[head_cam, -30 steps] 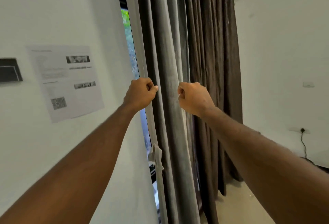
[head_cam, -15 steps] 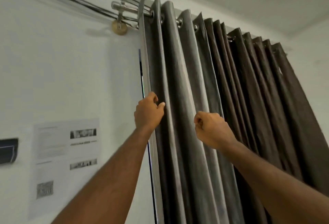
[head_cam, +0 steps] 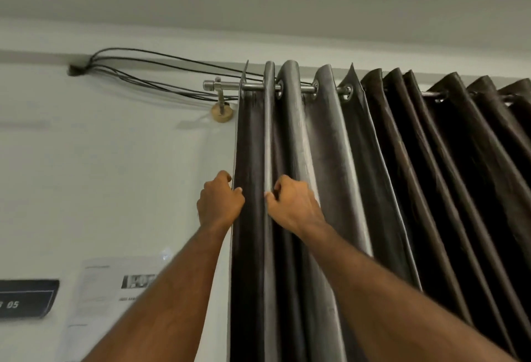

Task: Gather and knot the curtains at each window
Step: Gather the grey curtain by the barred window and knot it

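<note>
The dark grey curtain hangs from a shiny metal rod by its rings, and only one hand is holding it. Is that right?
Not quite. The head view shows both hands holding the dark grey curtain: the left hand grips its edge, the right hand a fold. It does hang from the shiny metal rod.

1. The bare wall [head_cam: 115, 175] left of the curtain [head_cam: 330, 175] has lots of open room.
2. Higher up, black cables [head_cam: 149, 74] and the rod bracket [head_cam: 219, 103] stick out near the rod [head_cam: 253, 87].
3. Lower down, a paper sheet [head_cam: 100, 298] lies flat on the wall.
4. To the right, thick curtain folds fill the space.
</note>
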The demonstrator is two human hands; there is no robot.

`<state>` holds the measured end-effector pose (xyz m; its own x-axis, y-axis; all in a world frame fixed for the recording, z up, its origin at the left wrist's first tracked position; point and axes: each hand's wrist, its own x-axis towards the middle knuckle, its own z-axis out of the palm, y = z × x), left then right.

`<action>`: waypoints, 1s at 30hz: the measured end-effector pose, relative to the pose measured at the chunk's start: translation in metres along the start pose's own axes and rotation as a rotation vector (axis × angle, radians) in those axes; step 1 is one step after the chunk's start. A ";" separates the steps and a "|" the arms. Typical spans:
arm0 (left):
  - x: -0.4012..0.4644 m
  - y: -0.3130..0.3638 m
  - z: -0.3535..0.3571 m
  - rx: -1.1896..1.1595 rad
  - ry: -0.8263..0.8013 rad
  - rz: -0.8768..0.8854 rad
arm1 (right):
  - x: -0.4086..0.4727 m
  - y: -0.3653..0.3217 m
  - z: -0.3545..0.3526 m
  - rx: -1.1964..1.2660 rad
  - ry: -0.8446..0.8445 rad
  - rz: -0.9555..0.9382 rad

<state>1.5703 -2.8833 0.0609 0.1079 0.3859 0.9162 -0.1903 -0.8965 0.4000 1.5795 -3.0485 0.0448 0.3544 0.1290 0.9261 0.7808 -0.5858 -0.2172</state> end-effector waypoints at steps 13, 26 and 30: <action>0.033 0.011 0.052 -0.170 -0.004 0.289 | 0.064 0.003 0.026 0.117 0.189 0.023; 0.086 -0.046 -0.003 -0.283 0.104 0.263 | 0.111 -0.068 0.071 0.305 0.002 -0.210; 0.090 -0.037 -0.003 -0.165 0.023 0.338 | 0.127 -0.045 0.051 0.148 -0.206 -0.209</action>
<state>1.5838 -2.8148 0.1285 -0.0092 0.0807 0.9967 -0.3660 -0.9279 0.0717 1.6156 -2.9646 0.1562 0.2631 0.4024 0.8768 0.9087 -0.4087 -0.0851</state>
